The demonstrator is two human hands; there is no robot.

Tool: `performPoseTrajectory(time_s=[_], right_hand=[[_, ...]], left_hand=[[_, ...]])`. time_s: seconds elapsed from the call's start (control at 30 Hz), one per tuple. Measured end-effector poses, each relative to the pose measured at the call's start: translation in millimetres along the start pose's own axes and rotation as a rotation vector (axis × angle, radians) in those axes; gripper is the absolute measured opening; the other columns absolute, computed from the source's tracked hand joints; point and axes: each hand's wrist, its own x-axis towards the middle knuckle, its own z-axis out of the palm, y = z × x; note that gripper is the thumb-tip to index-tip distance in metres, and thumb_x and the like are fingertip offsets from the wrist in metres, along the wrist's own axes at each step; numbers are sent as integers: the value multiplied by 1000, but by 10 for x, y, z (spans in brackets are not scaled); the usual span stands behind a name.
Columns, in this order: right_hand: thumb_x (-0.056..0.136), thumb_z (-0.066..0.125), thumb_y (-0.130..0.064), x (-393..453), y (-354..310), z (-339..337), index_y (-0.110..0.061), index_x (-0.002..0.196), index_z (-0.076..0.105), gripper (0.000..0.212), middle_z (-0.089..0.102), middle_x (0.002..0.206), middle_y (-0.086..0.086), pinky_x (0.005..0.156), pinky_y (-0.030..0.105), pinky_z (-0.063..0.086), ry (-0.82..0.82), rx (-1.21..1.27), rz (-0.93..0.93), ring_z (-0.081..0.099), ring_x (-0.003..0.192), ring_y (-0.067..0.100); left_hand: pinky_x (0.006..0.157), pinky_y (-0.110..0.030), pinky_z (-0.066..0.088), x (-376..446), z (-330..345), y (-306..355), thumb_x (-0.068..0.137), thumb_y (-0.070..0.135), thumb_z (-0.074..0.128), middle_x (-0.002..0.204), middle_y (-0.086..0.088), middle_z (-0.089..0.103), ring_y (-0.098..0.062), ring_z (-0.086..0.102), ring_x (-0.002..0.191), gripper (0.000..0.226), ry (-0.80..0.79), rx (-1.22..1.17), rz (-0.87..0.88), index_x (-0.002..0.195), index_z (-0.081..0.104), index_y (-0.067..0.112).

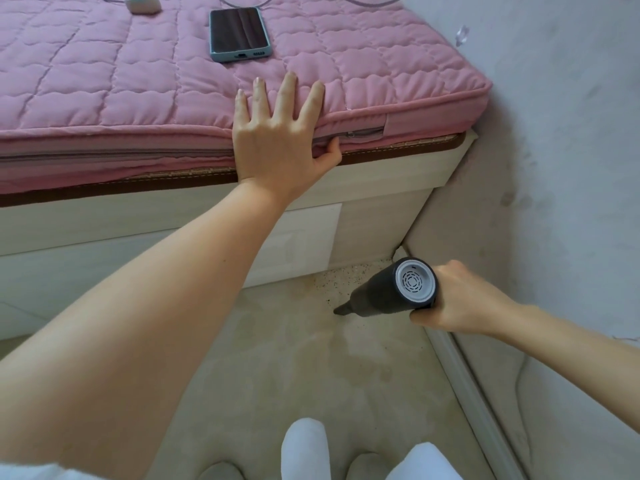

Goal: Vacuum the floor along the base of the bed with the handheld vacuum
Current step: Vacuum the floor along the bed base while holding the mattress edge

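My right hand (457,299) grips a dark handheld vacuum (391,291) with a white vented rear cap. Its narrow nozzle points down-left and touches the beige floor (311,358) near the bed's corner. Dark crumbs (346,275) lie scattered on the floor along the pale wooden bed base (173,216), just beyond the nozzle. My left hand (277,133) rests on the edge of the pink quilted mattress (104,81), fingers spread on top and the thumb tucked against its side.
A phone (239,34) in a grey case lies face up on the mattress, and a small white device (142,4) with a cable sits at the top edge. A grey wall (554,133) stands close on the right. My legs and slippers (304,452) are at the bottom.
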Motion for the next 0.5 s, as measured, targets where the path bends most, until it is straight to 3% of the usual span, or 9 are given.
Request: performPoseTrajectory(time_s=[0.23, 0.5], right_hand=[[54, 60, -37, 20, -65, 2, -22, 66, 43, 26, 54, 55, -3, 41, 29, 34, 5, -15, 20, 50, 52, 14], [50, 59, -34, -91, -81, -88, -17, 62, 37, 30, 44, 50, 4, 41, 30, 26, -61, -1, -14, 29, 45, 13]], left_hand=[[109, -58, 34, -12, 21, 1, 88, 59, 37, 144, -12, 50, -46, 46, 128, 63, 21, 2, 2, 140, 49, 25], [111, -57, 31, -15, 14, -6, 89, 60, 35, 146, -12, 47, -45, 43, 131, 64, 0, -7, -11, 142, 47, 26]])
